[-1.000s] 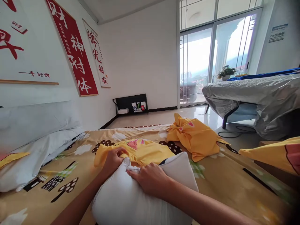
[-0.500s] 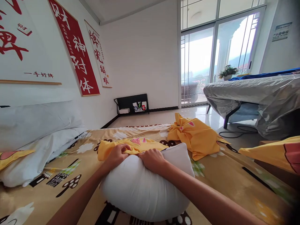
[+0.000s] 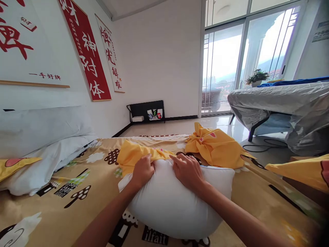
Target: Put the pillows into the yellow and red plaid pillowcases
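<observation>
A plump white pillow [image 3: 174, 206] lies on the bed in front of me, with a yellow pillowcase [image 3: 136, 154] bunched along its far edge. My left hand [image 3: 144, 169] is closed on the pillow near its far left side, beside the yellow cloth, and creases run from its grip. Over the pillow's far edge, my right hand [image 3: 187, 171] has its fingers bent and gripping, the index finger reaching left to the border of the cloth. Both fingertips and thumbs are partly hidden, so how much pillowcase is caught with the pillow cannot be made out.
A patterned tan sheet [image 3: 97, 185] covers the bed. Beyond the pillow lies a crumpled yellow cloth bundle [image 3: 218, 147]. White bedding [image 3: 51, 137] is at left, another yellow piece [image 3: 303, 171] at right. A plastic-covered table [image 3: 282, 99] stands past the bed.
The pillow has shifted and spread to the right. My hands have moved farther apart, the right one rightward with its index finger now stretched out. The view has turned slightly left.
</observation>
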A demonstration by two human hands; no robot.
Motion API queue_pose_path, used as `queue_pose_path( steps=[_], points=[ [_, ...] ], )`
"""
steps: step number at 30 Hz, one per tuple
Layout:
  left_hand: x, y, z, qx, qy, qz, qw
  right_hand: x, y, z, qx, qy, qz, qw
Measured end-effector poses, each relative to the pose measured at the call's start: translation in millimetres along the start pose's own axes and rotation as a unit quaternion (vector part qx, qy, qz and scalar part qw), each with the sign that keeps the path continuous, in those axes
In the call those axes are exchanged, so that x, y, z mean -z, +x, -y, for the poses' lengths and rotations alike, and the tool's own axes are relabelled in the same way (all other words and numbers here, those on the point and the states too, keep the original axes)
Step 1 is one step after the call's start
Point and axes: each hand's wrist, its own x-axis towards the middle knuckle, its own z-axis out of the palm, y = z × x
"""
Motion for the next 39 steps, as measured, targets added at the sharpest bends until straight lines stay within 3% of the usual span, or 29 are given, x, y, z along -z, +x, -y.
queue_pose_path(
  steps=[3,6,9,12,19,24,27,30,36,39],
  points=[
    [-6.2,2.4,-9.2,0.009,0.005,-0.026,1.0,10.5,-26.8,3.9,0.035,-0.024,-0.138,0.989],
    [-7.0,6.7,-27.3,-0.003,0.016,-0.038,0.999,15.6,-64.9,23.2,0.091,-0.062,-0.186,0.976],
    [-5.5,14.1,-50.5,-0.028,0.027,-0.046,0.998,6.2,-91.4,44.4,0.081,-0.1,-0.161,0.978],
    [-4.1,22.2,-68.8,-0.051,0.036,-0.051,0.997,-10.0,-88.6,48.2,0.034,-0.122,-0.119,0.985],
    [-2.8,24.7,-84.5,-0.146,0.03,-0.009,0.989,-16.0,-38.2,2.2,-0.041,-0.072,0.054,0.995],
    [27.9,39.5,-54.2,-0.2,-0.033,0.06,0.977,-14.6,-38.7,-18.2,-0.066,-0.05,0.048,0.995],
    [51.1,48.4,-18.1,-0.188,-0.071,0.097,0.975,-17.9,-45.1,-23.2,-0.07,-0.048,0.022,0.996],
    [61.8,47.4,8.5,-0.154,-0.113,0.159,0.969,-22.2,-47.3,-22.5,-0.058,-0.048,-0.011,0.997],
    [44.7,39.5,14.2,-0.116,-0.043,0.157,0.98,-27.9,-42.8,-14.0,-0.015,-0.065,-0.083,0.994],
    [29.3,35.8,8.0,-0.109,-0.035,0.112,0.987,-26.0,-44.3,-10.2,0.014,-0.069,-0.153,0.986]
  ],
)
